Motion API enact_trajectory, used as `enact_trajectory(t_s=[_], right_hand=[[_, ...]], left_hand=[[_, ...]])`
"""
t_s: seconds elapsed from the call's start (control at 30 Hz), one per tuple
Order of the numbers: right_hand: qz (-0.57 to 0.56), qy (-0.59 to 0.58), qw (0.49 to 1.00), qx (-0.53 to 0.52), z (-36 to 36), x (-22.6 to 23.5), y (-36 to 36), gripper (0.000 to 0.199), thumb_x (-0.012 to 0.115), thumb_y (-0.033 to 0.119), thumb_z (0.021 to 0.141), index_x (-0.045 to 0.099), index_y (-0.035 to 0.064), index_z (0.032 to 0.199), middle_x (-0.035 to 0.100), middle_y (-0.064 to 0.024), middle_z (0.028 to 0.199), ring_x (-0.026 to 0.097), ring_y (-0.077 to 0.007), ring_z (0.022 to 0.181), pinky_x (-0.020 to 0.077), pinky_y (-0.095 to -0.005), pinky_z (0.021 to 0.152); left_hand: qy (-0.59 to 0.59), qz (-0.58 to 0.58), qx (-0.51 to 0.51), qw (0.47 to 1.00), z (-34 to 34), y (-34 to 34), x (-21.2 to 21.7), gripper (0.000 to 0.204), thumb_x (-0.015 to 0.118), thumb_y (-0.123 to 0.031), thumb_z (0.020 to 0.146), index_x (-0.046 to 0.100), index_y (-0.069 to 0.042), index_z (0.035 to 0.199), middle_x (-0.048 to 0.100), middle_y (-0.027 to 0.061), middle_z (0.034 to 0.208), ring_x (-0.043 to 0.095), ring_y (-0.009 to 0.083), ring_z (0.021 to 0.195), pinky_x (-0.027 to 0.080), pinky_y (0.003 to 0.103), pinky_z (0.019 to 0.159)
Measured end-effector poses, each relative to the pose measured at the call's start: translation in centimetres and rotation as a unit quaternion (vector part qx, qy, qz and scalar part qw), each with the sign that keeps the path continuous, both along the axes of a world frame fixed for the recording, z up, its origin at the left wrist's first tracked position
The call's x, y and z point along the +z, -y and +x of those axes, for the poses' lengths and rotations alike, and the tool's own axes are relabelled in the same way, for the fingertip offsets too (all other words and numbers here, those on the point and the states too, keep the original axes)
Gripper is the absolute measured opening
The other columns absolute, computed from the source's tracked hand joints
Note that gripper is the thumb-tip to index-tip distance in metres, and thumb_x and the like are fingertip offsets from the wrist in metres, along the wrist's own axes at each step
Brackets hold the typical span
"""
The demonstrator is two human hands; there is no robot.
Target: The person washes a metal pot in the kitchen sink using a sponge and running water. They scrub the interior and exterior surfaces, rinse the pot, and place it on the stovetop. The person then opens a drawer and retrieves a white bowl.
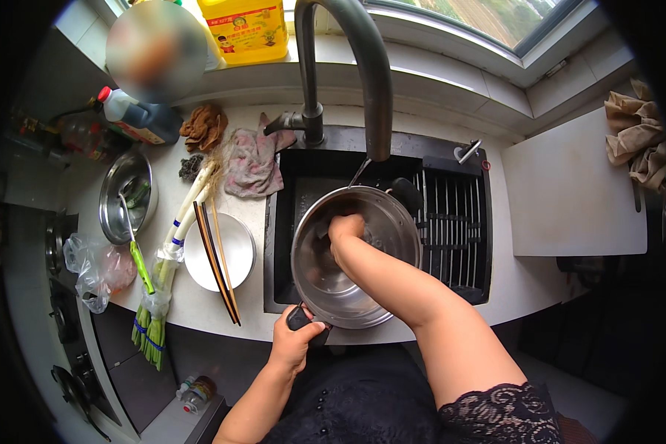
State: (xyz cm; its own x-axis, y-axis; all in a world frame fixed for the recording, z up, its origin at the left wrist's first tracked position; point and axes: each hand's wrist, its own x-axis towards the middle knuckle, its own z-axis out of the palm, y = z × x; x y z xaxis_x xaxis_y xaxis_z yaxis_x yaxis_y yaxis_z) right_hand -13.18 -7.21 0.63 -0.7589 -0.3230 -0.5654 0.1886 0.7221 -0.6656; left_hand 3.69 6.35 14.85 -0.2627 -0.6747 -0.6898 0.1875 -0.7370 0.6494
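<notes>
A large stainless steel pot (398, 222) sits tilted in the black sink (271, 285), its near side over the front edge. With my left hand (291, 346) I grip the pot's black handle (300, 318) at the near side, fingers wrapped round it. My right hand (345, 228) reaches down inside the pot with the fingers curled against its inner wall. What those fingers hold, if anything, is hidden. Above the pot arches a grey tap (378, 96), and a thin stream of water (360, 172) runs from it toward the pot's far rim.
A slatted rack (451, 244) covers the sink's right part. Left of the sink are a pink cloth (250, 166), a white bowl (203, 259) with chopsticks (216, 270) across it, green onions (159, 285) and a metal bowl (109, 211). A white board (577, 203) stands at right.
</notes>
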Motion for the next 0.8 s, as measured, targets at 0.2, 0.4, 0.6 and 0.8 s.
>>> enact_trajectory(t_s=[0.2,0.4,0.6,0.8], right_hand=[[-0.024,0.215,0.884,0.414,2.0,4.3,-4.7,0.049,0.075,0.005,0.065,0.060,0.0018,0.111,0.063,-0.0122,0.095,0.061,-0.0209,0.082,0.0490,-0.0322,0.074],[-0.027,0.158,0.986,0.036,-0.5,6.1,-2.0,0.042,0.066,0.000,0.068,0.058,-0.0012,0.109,0.062,-0.0157,0.102,0.060,-0.0281,0.095,0.0479,-0.0355,0.082],[-0.030,0.101,0.984,-0.145,-0.7,2.9,-1.1,0.038,0.062,-0.001,0.070,0.058,-0.0024,0.109,0.063,-0.0166,0.106,0.061,-0.0286,0.099,0.0467,-0.0367,0.087],[0.000,0.326,0.833,0.446,1.4,3.8,-6.3,0.045,0.063,-0.005,0.071,0.057,-0.0008,0.116,0.064,-0.0128,0.095,0.063,-0.0229,0.086,0.0534,-0.0338,0.069]], left_hand=[[-0.036,0.055,0.004,0.998,-0.6,1.4,1.9,0.023,0.062,0.007,0.071,0.047,-0.004,0.085,0.060,0.0128,0.080,0.064,0.0247,0.069,0.057,0.037,0.058],[-0.057,0.086,-0.004,0.995,-0.4,1.0,3.2,0.024,0.061,0.007,0.072,0.046,-0.005,0.086,0.060,0.0139,0.083,0.065,0.0264,0.075,0.057,0.039,0.059],[-0.052,0.107,-0.019,0.993,-0.7,1.8,2.7,0.022,0.061,0.005,0.073,0.047,-0.005,0.085,0.060,0.0129,0.083,0.064,0.0266,0.076,0.057,0.040,0.060],[-0.027,0.099,-0.015,0.995,-0.4,2.2,1.8,0.017,0.061,0.001,0.073,0.051,-0.004,0.086,0.061,0.0127,0.084,0.064,0.0263,0.077,0.057,0.039,0.059]])
